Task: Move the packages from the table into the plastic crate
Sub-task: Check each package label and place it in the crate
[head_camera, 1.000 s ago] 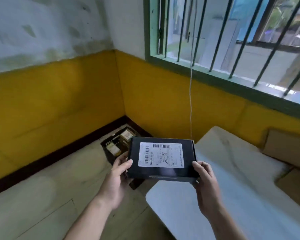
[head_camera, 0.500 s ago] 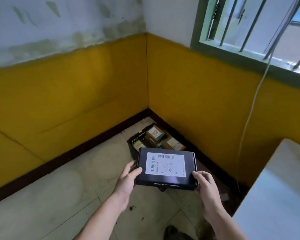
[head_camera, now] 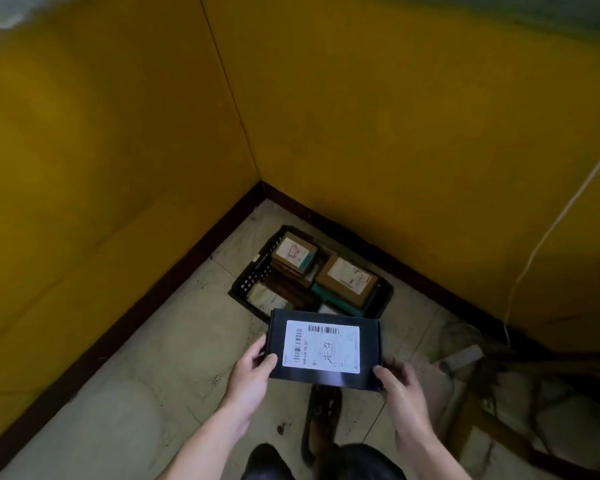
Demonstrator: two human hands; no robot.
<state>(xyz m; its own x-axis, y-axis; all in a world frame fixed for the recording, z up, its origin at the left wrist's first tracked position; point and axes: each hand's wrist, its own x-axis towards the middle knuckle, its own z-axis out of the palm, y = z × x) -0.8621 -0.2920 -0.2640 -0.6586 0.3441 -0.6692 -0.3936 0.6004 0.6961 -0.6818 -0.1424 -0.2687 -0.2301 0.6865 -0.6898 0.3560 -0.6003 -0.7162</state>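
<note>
Both hands, left point(head_camera: 253, 367) and right point(head_camera: 400, 384), hold a black package point(head_camera: 324, 349) by its ends above the floor, short of the crate point(head_camera: 248, 287), which already holds several boxes point(head_camera: 347, 278); the table is out of view.

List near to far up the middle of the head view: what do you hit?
Dark shoe on the floor → black package held between left hand and right hand → black plastic crate already holding brown boxes → yellow wall corner.
</note>
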